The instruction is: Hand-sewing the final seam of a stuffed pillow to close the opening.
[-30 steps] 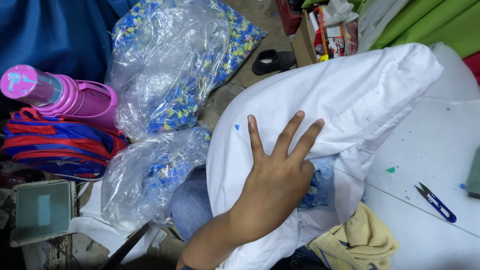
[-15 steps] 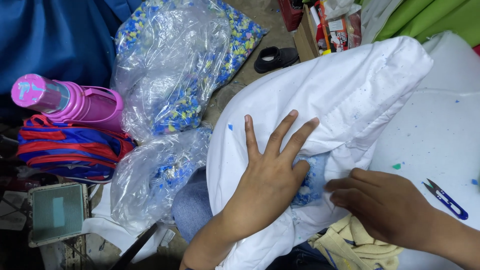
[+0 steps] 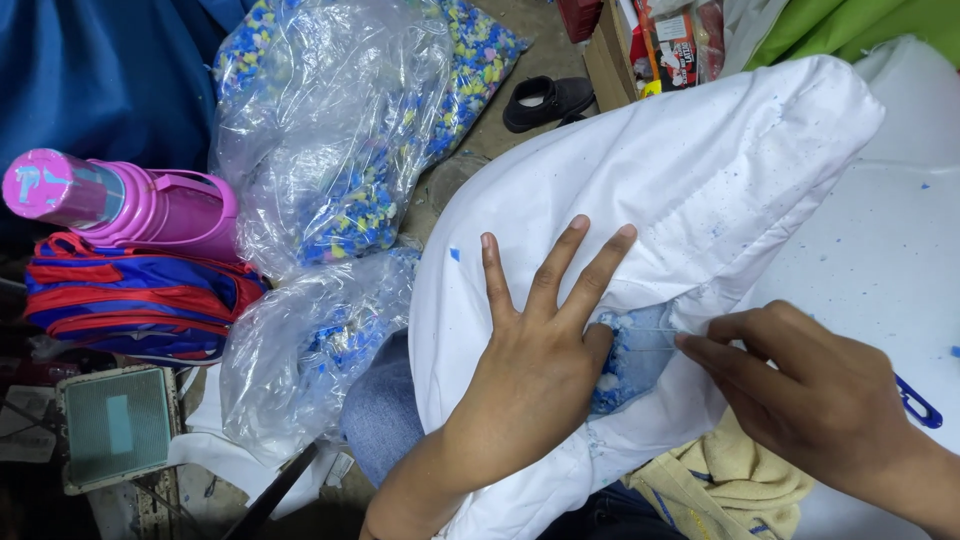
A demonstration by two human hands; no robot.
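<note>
Two hands: left hand (image 3: 535, 370) splayed flat on white cushion (image 3: 680, 190), right hand (image 3: 810, 400) pinching its seam.

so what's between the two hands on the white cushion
In the head view, between the left hand and the right hand lies an open gap in the white cushion, where blue filling shows through.

Pink bottle (image 3: 130, 205), striped bag (image 3: 130, 300), black shoe (image 3: 545, 100).

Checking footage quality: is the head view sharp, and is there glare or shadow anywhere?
Head view: evenly lit, both hands and the white cushion sharp; glare streaks on the clear plastic bags; dark shadow in the lower left corner near the striped bag.
</note>
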